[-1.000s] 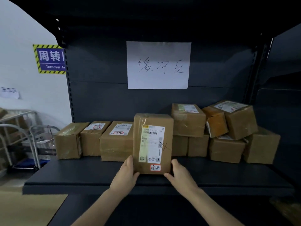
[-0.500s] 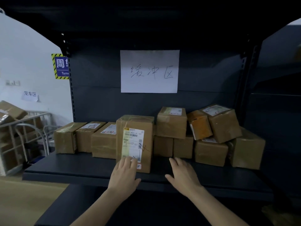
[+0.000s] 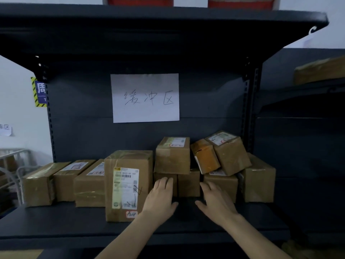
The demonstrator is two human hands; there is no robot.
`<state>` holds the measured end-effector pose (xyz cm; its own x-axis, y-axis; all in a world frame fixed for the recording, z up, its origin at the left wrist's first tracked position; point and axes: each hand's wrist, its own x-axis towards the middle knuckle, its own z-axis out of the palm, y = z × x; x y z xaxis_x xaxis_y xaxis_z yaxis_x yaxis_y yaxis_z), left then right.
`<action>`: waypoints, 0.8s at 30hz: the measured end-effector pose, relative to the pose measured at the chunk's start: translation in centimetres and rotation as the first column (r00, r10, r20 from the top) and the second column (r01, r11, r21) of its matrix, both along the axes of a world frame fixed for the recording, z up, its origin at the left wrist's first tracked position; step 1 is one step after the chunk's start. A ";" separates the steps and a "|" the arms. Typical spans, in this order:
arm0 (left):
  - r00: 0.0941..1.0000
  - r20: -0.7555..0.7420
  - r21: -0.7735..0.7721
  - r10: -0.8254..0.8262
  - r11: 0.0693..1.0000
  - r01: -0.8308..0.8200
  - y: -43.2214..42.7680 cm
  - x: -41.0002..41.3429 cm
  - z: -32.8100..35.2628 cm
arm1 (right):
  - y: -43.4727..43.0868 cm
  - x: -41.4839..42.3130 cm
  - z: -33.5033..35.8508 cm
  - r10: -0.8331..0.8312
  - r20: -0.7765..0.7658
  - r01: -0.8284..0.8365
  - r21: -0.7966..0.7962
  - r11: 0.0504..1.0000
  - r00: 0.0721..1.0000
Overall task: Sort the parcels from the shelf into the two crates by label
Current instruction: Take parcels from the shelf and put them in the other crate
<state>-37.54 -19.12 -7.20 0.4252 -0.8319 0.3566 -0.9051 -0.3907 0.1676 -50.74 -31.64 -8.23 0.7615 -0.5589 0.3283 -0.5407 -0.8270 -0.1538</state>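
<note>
A tall brown parcel (image 3: 128, 184) with a white shipping label stands upright on the dark shelf (image 3: 74, 221), free of both hands. My left hand (image 3: 160, 199) reaches just right of it, fingers straight, in front of a low parcel (image 3: 165, 175) in the stack. My right hand (image 3: 214, 200) is stretched out flat in front of another low parcel (image 3: 222, 184), and a third low parcel (image 3: 188, 184) shows between the hands. Whether the fingers touch the boxes I cannot tell. Neither hand holds anything. No crate is in view.
Three long parcels (image 3: 61, 182) lie side by side at the shelf's left. Stacked boxes (image 3: 173, 156) and a tilted orange one (image 3: 205, 156) sit at the right, with a box (image 3: 259, 182) at the end. A paper sign (image 3: 145, 98) hangs on the back panel. Metal racks (image 3: 11, 165) stand far left.
Both hands let go of the tall parcel, which now stands on the shelf, and moved right toward the stacked boxes. The camera tilted up and drew closer.
</note>
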 end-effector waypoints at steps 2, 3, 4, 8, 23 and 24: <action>1.000 -0.013 -0.038 -0.003 0.999 0.003 -1.3 0.2 1.0 | -0.6 0.3 0.6 0.003 0.031 -0.003 -0.015 1.000 1.000; 1.000 -0.014 -0.047 0.004 0.999 -0.005 -1.9 0.5 1.5 | -0.9 0.5 0.9 0.008 0.047 -0.007 -0.023 1.000 0.999; 1.000 -0.014 -0.053 0.019 0.998 -0.020 -2.5 0.7 2.1 | -1.2 0.8 1.4 0.014 0.061 -0.013 -0.026 1.000 0.998; 0.991 0.053 -0.089 0.121 0.989 -0.117 -4.5 2.0 4.5 | -1.9 2.5 3.3 0.031 0.100 -0.031 -0.005 1.000 0.994; 0.934 -0.045 0.182 0.354 0.922 -0.341 -8.5 7.8 11.0 | -6.1 9.3 6.8 0.006 0.251 -0.055 0.186 0.981 0.968; 0.934 -0.078 0.187 0.348 0.926 -0.329 -8.5 7.9 11.0 | -6.2 9.5 6.8 0.003 0.254 -0.055 0.198 0.979 0.967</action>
<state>-29.67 -27.63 3.81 0.7198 -0.6754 0.1604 -0.6941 -0.7015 0.1613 -41.28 -37.83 -1.47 0.6860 -0.6122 0.3932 -0.4392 -0.7792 -0.4471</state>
